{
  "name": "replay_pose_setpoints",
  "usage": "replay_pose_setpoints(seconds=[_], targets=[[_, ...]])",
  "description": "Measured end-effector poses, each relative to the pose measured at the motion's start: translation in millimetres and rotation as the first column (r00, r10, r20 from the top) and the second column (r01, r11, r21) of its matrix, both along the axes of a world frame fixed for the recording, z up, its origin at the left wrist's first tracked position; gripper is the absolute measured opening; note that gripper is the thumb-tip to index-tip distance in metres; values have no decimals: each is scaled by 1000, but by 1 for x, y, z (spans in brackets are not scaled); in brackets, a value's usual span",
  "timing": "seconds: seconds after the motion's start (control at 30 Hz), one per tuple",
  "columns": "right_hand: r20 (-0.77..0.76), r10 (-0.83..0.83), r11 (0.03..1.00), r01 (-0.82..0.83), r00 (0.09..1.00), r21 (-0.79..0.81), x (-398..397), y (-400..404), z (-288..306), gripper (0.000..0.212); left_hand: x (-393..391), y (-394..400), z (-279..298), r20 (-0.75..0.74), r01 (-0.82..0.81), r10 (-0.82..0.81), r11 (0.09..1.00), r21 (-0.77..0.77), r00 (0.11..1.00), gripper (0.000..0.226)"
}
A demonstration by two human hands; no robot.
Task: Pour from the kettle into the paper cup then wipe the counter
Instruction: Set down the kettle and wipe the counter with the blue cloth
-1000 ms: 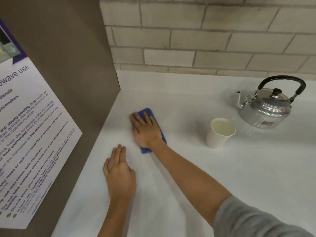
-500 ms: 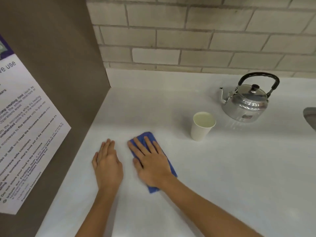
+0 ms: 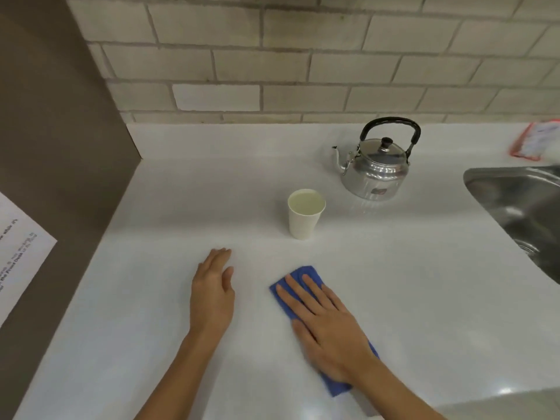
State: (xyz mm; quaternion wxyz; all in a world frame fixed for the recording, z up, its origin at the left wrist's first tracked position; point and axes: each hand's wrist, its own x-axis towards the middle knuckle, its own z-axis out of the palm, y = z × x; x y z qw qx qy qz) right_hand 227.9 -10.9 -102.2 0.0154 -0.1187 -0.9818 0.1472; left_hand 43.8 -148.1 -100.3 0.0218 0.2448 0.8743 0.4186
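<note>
There is one camera, worn on the person's head. It looks forward and down at the white counter (image 3: 181,192) from above and close by. The kettle (image 3: 375,168) sits far from the camera, toward the right. The brick wall (image 3: 303,65) behind the kettle fills the top. A sink (image 3: 521,195) right of the kettle is cut off by the edge.

Your kettle (image 3: 375,168) stands upright at the back of the white surface (image 3: 409,298) — shiny metal, black handle raised, lid on, spout pointing left. Near it, to its front left, the white paper cup (image 3: 305,214) stands upright, nearly full of pale liquid. Closer to you lies a folded blue cloth (image 3: 303,275) — flat on the surface.
</note>
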Motion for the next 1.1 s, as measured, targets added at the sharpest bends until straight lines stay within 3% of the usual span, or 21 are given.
replay_pose_setpoints(seconds=[0.13, 0.23, 0.3, 0.4, 0.53, 0.63, 0.7, 0.77, 0.9, 1.0, 1.1], targets=[[-9, -197, 980, 197, 980, -3, -15, -5, 8, 59, 30, 24, -1, -4, 109, -109, 994, 1, 994, 35], [-41, -71, 997, 72, 997, 32, -3, -35, 2, 56, 48, 45, -1, 28, 162, -162, 987, 22, 986, 37], [-14, -63, 998, 63, 998, 22, 26, -14, 2, 57, 52, 54, -1, 27, 160, -161, 987, 27, 987, 39], [-17, -298, 954, 298, 955, 35, 56, 57, -1, 58, 53, 63, 1, 35, 132, -133, 991, 22, 991, 41], [42, -553, 833, 551, 832, 55, 15, 116, 10, 58, 54, 64, -2, 16, 154, -154, 988, -28, 988, 45], [66, -473, 881, 468, 879, 70, -2, 97, 9, 58, 53, 64, -1, 1, 156, -157, 986, -65, 988, 45], [47, -301, 952, 297, 952, 75, 28, 72, 2, 56, 51, 63, -3, -23, 175, -178, 979, -108, 984, 45], [19, -252, 967, 251, 967, 42, 72, 69, 2, 55, 49, 61, -5, -41, 199, -206, 971, -134, 978, 45], [36, -490, 869, 484, 871, 102, 103, 140, 6, 57, 50, 60, -5, -72, 200, -215, 966, -166, 974, 45], [53, -597, 799, 587, 800, 129, 59, 189, 5, 55, 51, 61, -4, -82, 193, -212, 961, -196, 974, 47], [87, -590, 807, 584, 802, 85, -15, 206, 8, 55, 51, 61, -5, -78, 196, -216, 957, -216, 973, 48]])
